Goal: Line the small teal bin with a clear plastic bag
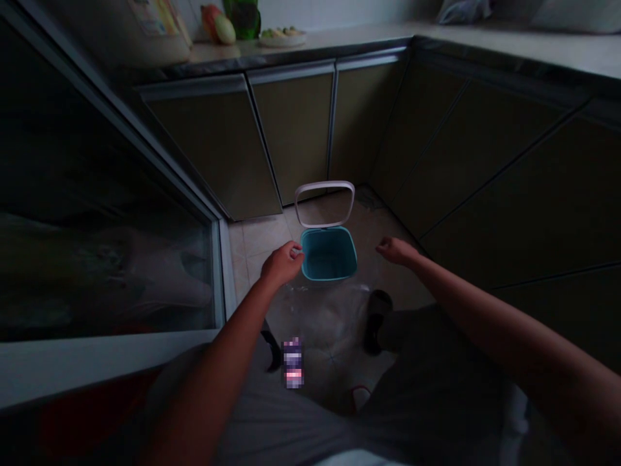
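Note:
A teal bin (328, 254) stands on the tiled floor with its inside showing. Its pale, ring-shaped lid frame (297, 206) is raised at the back. My left hand (284, 261) is at the bin's left rim, fingers curled together; whether it touches the rim is unclear. To the right of the bin, apart from it, my right hand (395, 250) is closed in a pinch. Anything within either hand is too small or hidden to name. A see-through, film-like sheet (330, 310) shows faintly in front of the bin, below both hands.
Cabinets (294, 129) line the back and right under a counter (339, 40) with a plate (283, 40) and fruit. A glass panel's frame (220, 272) borders the left. My legs and shoes are close in front, beside a pixelated object (293, 364).

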The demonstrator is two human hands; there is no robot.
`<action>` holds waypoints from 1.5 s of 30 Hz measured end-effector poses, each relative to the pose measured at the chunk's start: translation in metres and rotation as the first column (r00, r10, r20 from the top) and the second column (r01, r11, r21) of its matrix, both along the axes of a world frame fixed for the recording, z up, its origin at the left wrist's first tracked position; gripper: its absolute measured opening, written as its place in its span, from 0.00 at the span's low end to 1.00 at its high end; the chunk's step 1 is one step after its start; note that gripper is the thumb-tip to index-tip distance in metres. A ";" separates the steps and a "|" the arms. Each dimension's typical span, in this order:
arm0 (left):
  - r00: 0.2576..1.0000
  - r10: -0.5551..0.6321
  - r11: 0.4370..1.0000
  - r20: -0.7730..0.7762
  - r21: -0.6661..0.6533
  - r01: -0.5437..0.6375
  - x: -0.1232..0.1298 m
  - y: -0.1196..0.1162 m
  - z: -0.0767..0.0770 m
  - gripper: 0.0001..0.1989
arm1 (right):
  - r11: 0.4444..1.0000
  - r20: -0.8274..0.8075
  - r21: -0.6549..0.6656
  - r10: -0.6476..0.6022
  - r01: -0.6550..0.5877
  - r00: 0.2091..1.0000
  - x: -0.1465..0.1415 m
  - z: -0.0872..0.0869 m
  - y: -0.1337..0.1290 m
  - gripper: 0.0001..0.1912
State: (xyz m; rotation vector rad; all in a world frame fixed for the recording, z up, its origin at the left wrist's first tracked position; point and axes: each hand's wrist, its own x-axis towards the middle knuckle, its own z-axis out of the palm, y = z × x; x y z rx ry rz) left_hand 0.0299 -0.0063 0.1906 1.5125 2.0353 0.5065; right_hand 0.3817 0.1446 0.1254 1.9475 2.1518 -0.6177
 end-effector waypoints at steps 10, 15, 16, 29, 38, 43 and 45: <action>0.836 -0.487 0.862 -0.253 -0.291 0.415 -0.002 -0.022 0.021 0.26 | 0.968 -0.372 0.026 -0.222 0.250 0.901 -0.091 0.046 0.084 0.34; 0.807 -0.564 0.771 -0.173 -0.459 0.441 -0.001 -0.029 0.020 0.27 | 0.973 -0.219 0.227 0.000 0.051 0.976 -0.120 0.072 0.117 0.33; 0.809 -0.558 0.780 -0.185 -0.451 0.435 -0.001 -0.030 0.021 0.27 | 0.970 -0.159 0.241 0.061 -0.021 0.985 -0.119 0.076 0.119 0.29; 0.813 -0.562 0.778 -0.153 -0.431 0.457 0.003 -0.027 -0.002 0.23 | 0.888 -0.043 -0.032 0.457 -0.458 0.889 -0.052 0.021 -0.017 0.17; 0.861 -0.507 0.830 0.039 -0.248 0.500 0.023 -0.025 -0.042 0.20 | 0.874 -0.270 -0.037 0.458 -0.485 0.847 -0.053 0.053 -0.058 0.18; 0.881 -0.462 0.847 0.100 -0.245 0.472 0.023 -0.032 -0.081 0.23 | 0.842 -0.217 -0.097 0.502 -0.530 0.837 -0.049 0.060 -0.077 0.22; 0.890 -0.449 0.849 0.080 -0.272 0.453 0.017 -0.036 -0.100 0.23 | 0.817 -0.066 -0.165 0.550 -0.553 0.833 -0.052 0.049 -0.080 0.19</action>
